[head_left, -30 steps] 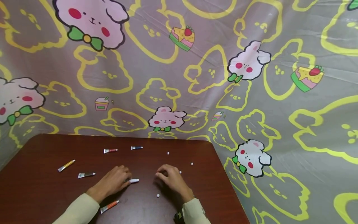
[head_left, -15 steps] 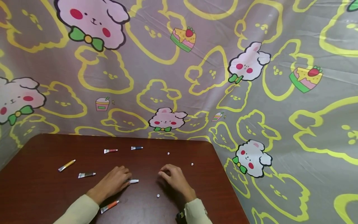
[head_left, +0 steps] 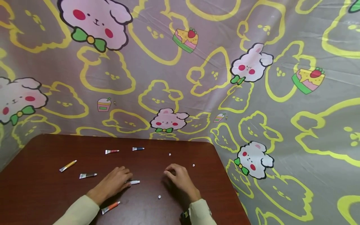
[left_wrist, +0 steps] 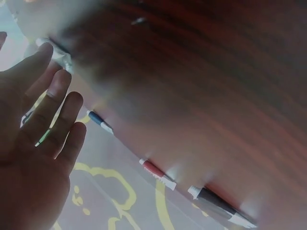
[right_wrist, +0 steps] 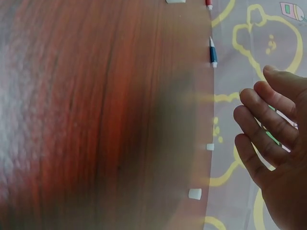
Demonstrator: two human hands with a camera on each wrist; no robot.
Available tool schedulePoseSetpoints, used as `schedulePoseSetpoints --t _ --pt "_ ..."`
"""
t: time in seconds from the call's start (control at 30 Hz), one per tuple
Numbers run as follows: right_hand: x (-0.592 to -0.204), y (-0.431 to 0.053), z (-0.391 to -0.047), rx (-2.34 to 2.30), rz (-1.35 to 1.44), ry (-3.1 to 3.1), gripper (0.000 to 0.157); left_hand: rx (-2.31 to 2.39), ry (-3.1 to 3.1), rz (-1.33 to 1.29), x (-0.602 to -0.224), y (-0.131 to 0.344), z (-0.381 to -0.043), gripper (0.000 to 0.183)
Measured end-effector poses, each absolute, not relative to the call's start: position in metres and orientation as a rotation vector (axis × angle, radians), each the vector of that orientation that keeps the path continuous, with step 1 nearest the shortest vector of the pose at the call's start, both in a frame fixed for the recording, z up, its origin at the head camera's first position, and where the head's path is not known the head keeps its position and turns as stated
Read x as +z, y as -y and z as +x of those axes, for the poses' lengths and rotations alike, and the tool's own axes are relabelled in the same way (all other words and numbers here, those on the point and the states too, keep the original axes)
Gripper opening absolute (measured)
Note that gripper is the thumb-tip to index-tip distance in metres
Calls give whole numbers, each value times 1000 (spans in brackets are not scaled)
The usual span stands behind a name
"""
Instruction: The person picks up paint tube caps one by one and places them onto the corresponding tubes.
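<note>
My left hand (head_left: 113, 181) pinches a small white paint tube (head_left: 135, 182) near the middle of the table. In the left wrist view the white tube (left_wrist: 61, 55) lies at the tips of thumb and index finger, partly hidden by them. My right hand (head_left: 180, 179) hovers to its right, low over the table. Its fingers are loosely bent, and the right wrist view shows nothing between them. Small white caps lie around it: one cap (head_left: 159, 197) nearer me, another cap (head_left: 170, 154) farther away, and a third cap (head_left: 193, 165) to the right.
Other paint tubes lie on the brown table (head_left: 39, 193): orange (head_left: 111, 207) beside the left forearm, black (head_left: 88, 175), yellow (head_left: 68, 166), red (head_left: 112, 152) and blue (head_left: 138, 149). A patterned curtain (head_left: 197, 62) hangs along the table's back and right edges.
My right hand has shifted a little to the right, and a cap seen beside it one second ago is now hidden from the head view. The left hand stays on the white tube.
</note>
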State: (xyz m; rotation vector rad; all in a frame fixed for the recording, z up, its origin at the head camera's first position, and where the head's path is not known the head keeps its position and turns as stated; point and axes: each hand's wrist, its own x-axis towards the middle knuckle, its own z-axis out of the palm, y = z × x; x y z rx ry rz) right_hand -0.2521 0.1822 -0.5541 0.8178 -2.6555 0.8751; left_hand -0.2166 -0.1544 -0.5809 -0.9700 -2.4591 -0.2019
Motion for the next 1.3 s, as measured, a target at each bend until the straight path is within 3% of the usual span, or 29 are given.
schedulePoseSetpoints --t 1.3 --pt "-559 -221 -264 836 760 2678 11 -301 2603 -847 -577 178 -175 27"
